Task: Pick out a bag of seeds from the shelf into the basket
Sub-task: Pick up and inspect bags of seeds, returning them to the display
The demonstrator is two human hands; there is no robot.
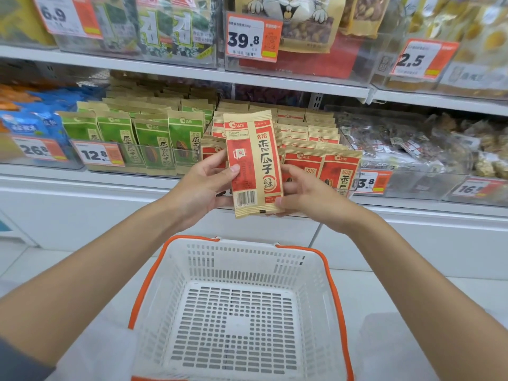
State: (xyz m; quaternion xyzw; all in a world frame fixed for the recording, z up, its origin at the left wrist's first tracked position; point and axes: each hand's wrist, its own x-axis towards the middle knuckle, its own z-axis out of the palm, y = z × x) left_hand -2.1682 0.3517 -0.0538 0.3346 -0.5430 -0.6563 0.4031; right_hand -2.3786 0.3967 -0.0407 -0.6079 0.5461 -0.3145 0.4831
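A red and tan bag of seeds (254,163) is held upright in front of the shelf, its back side with the barcode facing me. My left hand (204,185) grips its left edge, thumb on the front. My right hand (305,193) holds its right lower edge, fingers curled behind the bag. Below my hands stands a white basket (176,273) with an orange rim; nothing lies in it. More red seed bags (321,163) stand in a clear shelf bin behind the held bag.
Green seed bags (154,141) fill the bin to the left, blue packs (33,125) further left. Clear-wrapped snacks (406,144) lie in the bin to the right. An upper shelf (192,74) carries seaweed and nut packs. Price tags hang along the shelf edges.
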